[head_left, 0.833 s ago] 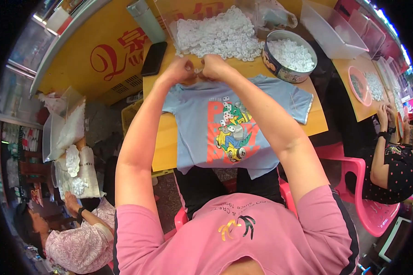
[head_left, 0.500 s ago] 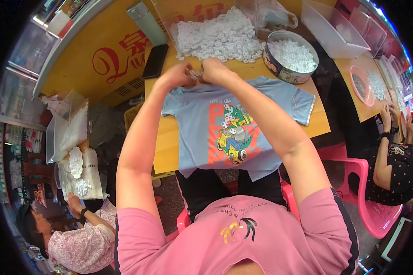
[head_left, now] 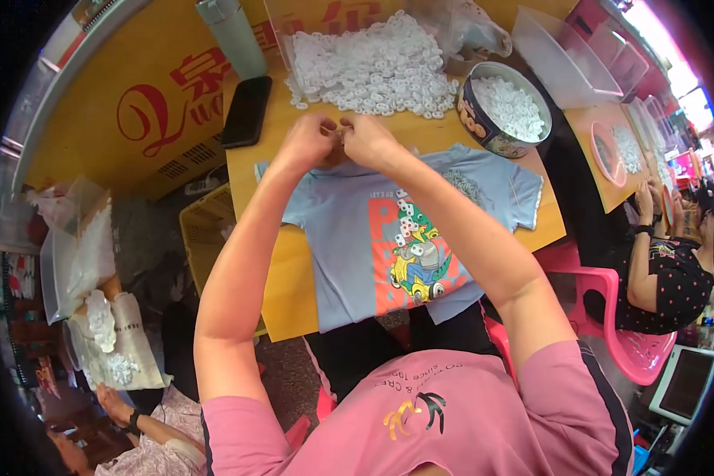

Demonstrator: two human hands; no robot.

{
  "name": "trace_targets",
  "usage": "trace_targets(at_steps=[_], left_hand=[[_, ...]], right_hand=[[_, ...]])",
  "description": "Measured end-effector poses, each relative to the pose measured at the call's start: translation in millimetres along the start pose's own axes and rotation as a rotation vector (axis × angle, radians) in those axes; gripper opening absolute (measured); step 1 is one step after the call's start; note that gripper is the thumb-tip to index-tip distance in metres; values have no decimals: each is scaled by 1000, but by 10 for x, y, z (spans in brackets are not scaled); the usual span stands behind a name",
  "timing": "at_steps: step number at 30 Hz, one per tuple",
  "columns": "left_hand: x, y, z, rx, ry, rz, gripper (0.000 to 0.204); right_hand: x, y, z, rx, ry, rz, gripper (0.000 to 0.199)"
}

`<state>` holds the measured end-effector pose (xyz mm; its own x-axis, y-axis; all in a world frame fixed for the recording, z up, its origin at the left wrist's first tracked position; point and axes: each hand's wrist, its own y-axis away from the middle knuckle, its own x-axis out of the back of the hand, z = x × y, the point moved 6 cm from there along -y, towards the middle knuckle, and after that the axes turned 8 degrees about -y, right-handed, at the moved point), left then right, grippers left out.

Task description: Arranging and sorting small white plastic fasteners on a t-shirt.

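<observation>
My left hand (head_left: 311, 136) and my right hand (head_left: 365, 140) meet near the far part of the table, just short of a heap of small white ring-shaped pieces (head_left: 373, 67). Both sets of fingers are pinched closed, fingertips almost touching. What sits between them is too small and too covered to make out. Beneath my wrists and forearms a light blue printed T-shirt (head_left: 337, 238) lies spread over the table and hangs past its near edge. A round tin (head_left: 492, 139) full of similar white pieces stands beyond my right forearm.
A black phone (head_left: 247, 113) lies left of the heap, by a pale green bottle (head_left: 234, 40). Clear plastic bins (head_left: 559, 67) stand at far right. A pink chair (head_left: 611, 317) is to my right. Other people sit working at both sides, one beside a yellow crate (head_left: 206, 226).
The view has shifted a little. My hands have drawn closer together at the fingertips, and the few white pieces seen between them before are now hidden.
</observation>
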<state>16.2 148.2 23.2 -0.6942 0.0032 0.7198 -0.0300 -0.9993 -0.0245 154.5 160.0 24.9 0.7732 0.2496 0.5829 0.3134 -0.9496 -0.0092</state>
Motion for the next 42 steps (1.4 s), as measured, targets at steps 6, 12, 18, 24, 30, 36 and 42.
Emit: trace_targets(at_steps=[6, 12, 18, 24, 30, 36, 42], left_hand=[[-85, 52, -48, 107, 78, -95, 30], [-22, 71, 177, -131, -315, 27, 31], [-31, 101, 272, 119, -234, -165, 29], [-75, 71, 214, 248, 481, -273, 26], [-202, -190, 1099, 53, 463, -188, 27], [-567, -719, 2537, -183, 487, -86, 25], [-871, -1048, 2953, -338, 144, -347, 39]], right_hand=[[30, 10, -50, 3, -82, -30, 34], [14, 9, -147, 114, 95, -178, 27], [55, -27, -24, 196, 138, -133, 26], [302, -26, 47, 180, -49, -235, 31], [1269, 94, -27, 331, 44, -35, 26], [2796, 135, 93, 375, 266, 93, 35], [3367, 347, 470, 341, 384, 75, 39]])
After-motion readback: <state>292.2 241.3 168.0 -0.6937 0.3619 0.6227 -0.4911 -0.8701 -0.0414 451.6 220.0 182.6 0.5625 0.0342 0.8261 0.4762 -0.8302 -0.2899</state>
